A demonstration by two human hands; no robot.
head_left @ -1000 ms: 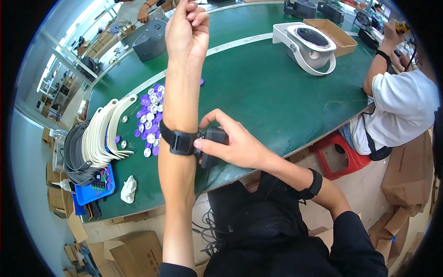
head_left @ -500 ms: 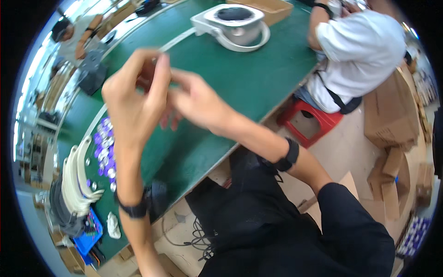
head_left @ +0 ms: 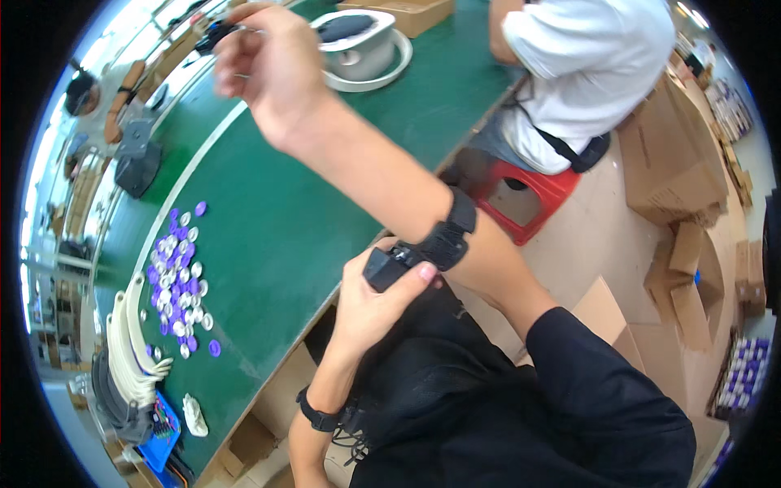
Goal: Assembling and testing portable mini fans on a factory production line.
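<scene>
My right forearm reaches across to the upper left, a black strap (head_left: 460,232) around it. My left hand (head_left: 362,313) is closed around a small black box-shaped device (head_left: 386,270) at that strap, thumb on its near side. My right hand (head_left: 281,77) is raised above the green table, fingers loosely bent and apart; I make out nothing in it. Below and left of it lie many purple and silver round pieces (head_left: 175,281) in a loose pile. Another black strap (head_left: 317,413) circles my left wrist.
Curved cream-coloured parts (head_left: 128,337), a blue tray (head_left: 165,431) and a crumpled white item (head_left: 194,415) lie at the left. A white-and-grey appliance (head_left: 358,53) stands at the far side. A co-worker in white (head_left: 578,73) sits by a red stool (head_left: 529,199); cardboard boxes (head_left: 671,154) are at right.
My hands, close together above the table before, have parted. The left has come down to the right forearm and gripped the black device; the right has moved up. The view has shifted.
</scene>
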